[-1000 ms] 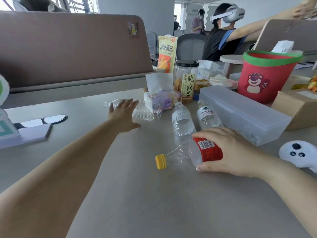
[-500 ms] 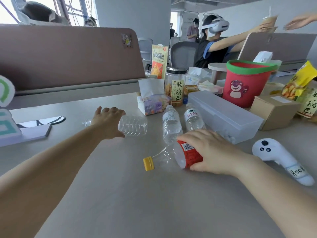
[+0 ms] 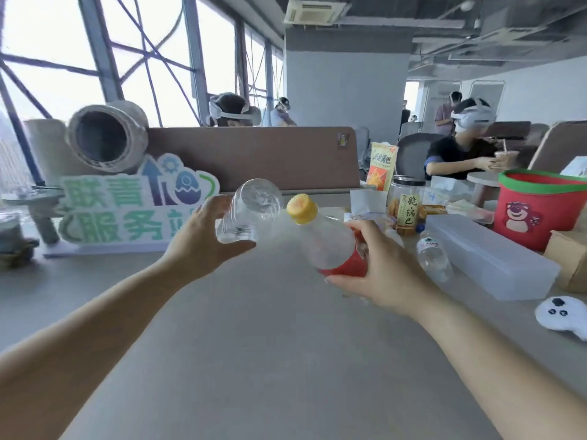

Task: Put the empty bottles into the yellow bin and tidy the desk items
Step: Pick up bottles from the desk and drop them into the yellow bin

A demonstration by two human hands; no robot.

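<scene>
My two hands are up above the smooth grey desk [image 3: 270,344]. My left hand [image 3: 203,246] is curled round a clear ribbed plastic bottle [image 3: 254,208]. It feels thin and crinkly, I think. Its round flat end tips up and toward me.

My right hand [image 3: 381,274] is wrapped round a see-through plastic bottle with a red label [image 3: 330,249]. Its yellow screw cap [image 3: 301,208] points up and to the left, just beside the other bottle.

Past my right hand, a small clear water bottle [image 3: 433,258] lies on the desk, long way pointing away from me. My right hand is nearer to it. A long cloudy plastic box [image 3: 495,268] sits just beside it.

Far right stands a red bucket with a green rim [image 3: 540,214]. I cannot see the yellow bin, so I cannot tell which way to carry these.
</scene>
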